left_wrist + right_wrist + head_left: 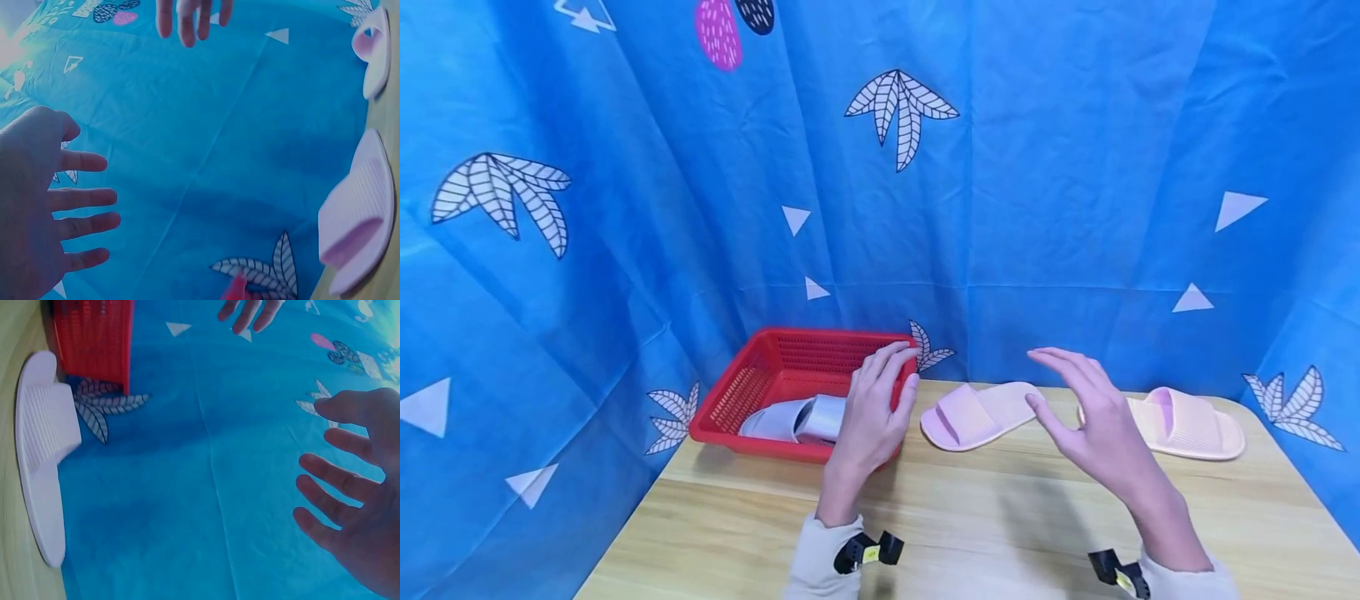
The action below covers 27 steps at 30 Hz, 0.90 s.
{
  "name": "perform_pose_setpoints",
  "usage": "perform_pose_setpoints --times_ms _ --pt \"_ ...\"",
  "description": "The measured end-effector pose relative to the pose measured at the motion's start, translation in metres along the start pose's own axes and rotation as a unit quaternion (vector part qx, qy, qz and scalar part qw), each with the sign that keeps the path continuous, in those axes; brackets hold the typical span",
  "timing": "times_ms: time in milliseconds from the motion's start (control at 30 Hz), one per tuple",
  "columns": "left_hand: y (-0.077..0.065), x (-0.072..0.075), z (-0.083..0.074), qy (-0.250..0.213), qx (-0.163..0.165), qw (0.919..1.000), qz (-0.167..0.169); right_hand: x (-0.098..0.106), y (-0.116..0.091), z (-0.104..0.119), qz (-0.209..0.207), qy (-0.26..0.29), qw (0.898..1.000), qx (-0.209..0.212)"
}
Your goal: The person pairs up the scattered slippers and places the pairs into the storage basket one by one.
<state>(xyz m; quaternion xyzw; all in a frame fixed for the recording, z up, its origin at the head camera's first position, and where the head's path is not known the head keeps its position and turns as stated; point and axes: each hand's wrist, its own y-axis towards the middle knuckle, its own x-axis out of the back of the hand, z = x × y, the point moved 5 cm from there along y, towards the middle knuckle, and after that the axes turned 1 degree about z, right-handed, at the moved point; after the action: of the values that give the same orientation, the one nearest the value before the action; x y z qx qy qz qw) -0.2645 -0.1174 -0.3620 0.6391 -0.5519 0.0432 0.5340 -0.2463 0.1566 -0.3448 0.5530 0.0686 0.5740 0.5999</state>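
My left hand (871,408) is raised in front of the right end of a red basket (745,446), fingers loosely extended and nothing held. Inside the basket lie grey slippers (772,419), partly hidden by that hand. Over the table on the right hovers my right hand (1093,421), its fingers spread apart from the thumb, holding nothing. Between the hands, a pink slipper (973,414) lies on the table. A second pink slipper (1195,423) lies farther right, partly covered by the right hand. In both wrist views the fingers are spread in the air.
The light wooden table (955,517) ends at a blue curtain (1060,208) printed with leaves and triangles, which stands close behind the basket and slippers. More curtain hangs along the left and right sides.
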Motion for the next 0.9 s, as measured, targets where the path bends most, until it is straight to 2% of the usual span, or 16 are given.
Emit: perform_pose_setpoints --times_ms 167,300,467,733,900 --pt "0.005 -0.01 -0.01 -0.025 -0.008 0.9996 -0.003 0.014 -0.009 -0.008 -0.02 0.001 1.0 0.003" --pt "0.011 -0.016 -0.018 -0.036 -0.017 0.9992 -0.009 0.018 -0.013 -0.02 -0.02 -0.008 1.0 -0.014" --pt "0.019 -0.025 -0.023 -0.048 -0.014 0.9987 -0.001 0.027 -0.017 -0.035 -0.027 -0.014 0.999 -0.035" --pt "0.019 -0.048 -0.024 -0.067 0.008 0.9971 0.035 0.05 -0.028 -0.063 -0.04 -0.031 0.996 -0.072" --pt "0.019 -0.064 -0.02 -0.068 0.009 0.9966 0.046 0.059 -0.036 -0.084 -0.039 -0.04 0.993 -0.103"
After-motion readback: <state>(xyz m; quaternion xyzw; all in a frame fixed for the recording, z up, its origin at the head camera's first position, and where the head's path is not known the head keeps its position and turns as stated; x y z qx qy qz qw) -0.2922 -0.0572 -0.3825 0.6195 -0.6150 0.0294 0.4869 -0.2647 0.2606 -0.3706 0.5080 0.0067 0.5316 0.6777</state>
